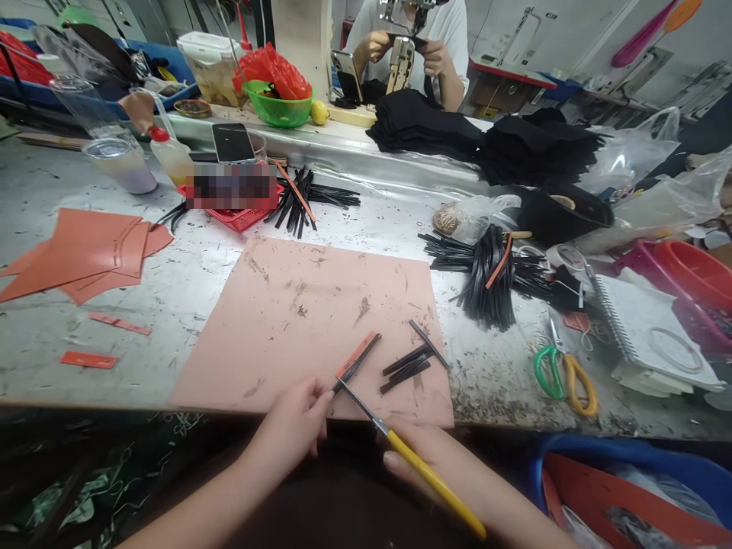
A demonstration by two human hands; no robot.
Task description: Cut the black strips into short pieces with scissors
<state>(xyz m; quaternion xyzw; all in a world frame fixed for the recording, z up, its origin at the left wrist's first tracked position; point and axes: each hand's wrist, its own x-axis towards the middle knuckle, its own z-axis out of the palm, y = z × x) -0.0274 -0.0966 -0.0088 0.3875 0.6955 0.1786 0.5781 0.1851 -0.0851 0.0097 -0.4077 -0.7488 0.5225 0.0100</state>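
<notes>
Over the near edge of the pink mat (303,297), pinched the lower end of a black strip (362,361) between the thumb and fingers of the left hand (303,415). Had the rest of that strip running away from the fingertips, up and to the right across the mat, with a marked orange strip (355,354) laid along its left side. Grasped a yellow-handled tool (428,476) in the right hand (422,441), with the fingers partly out of sight beneath the handle. Pointed the slim metal shaft up and left, with the tip just beside the left fingertips, at the near end of the orange strip; could not tell touching from hovering there.

Saw several short black strips (407,375) loose on the mat, to the right of the pinched one and apart from both hands. Found scissors (559,352) farther right on the metal table (163,351), near a spiral notebook (649,320). Noted a thick black bundle (489,274) beyond the scissors, and a second bunch (300,200) beside a red basket (245,221) past the mat's far edge. Spotted orange sheets (94,248) at the left, with two small orange pieces (88,359) nearer the front.
</notes>
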